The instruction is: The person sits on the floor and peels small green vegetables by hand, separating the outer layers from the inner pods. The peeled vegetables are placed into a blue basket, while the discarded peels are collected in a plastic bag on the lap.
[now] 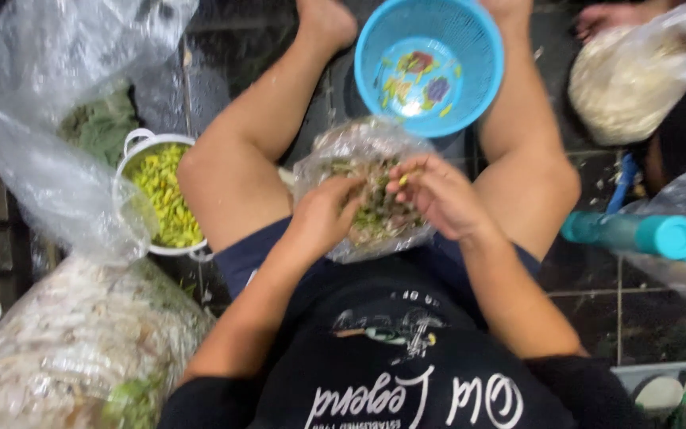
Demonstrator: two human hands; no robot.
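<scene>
Two hands in a soft bag of greens at centre frame.
Our left hand (323,216) curls on the thin clear plastic bag of green plant bits (367,191); our right hand (437,195) pinches a light, fragile yellowish piece (403,179); we judge the crumpled rim the best hold.

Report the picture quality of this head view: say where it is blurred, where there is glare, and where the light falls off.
Head view: the left hand and right hand are softly motion-blurred over the clear bag of greens; glare whitens the big plastic sheet at left; the blue basket is evenly lit and fairly sharp; the dark tiled floor falls into shadow, its detail weak; wide-lens stretch shows at the edges.
</scene>
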